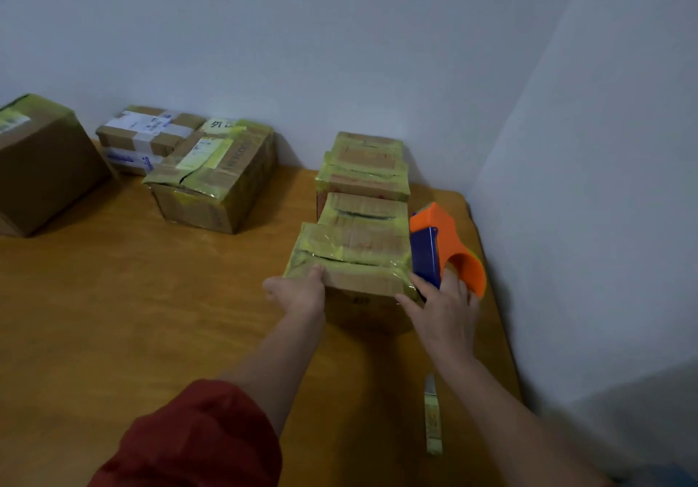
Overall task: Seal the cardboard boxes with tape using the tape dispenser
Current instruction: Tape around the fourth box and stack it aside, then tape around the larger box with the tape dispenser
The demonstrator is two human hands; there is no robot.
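A small cardboard box [355, 256] wrapped in yellowish tape sits nearest me in a row of taped boxes at the right of the wooden table [113, 316]. My left hand [298, 290] holds its near left corner, fingers on the top edge. My right hand [443, 311] grips the orange and blue tape dispenser [442, 244], which stands against the box's right side. My right fingers also touch the box's near right corner.
Further taped boxes [364, 176] line up behind the near one toward the wall. A larger taped box [215, 180], a labelled box [147, 135] and a big brown box [41, 165] stand at the back left. A loose strip of tape [432, 418] lies near the table's right edge.
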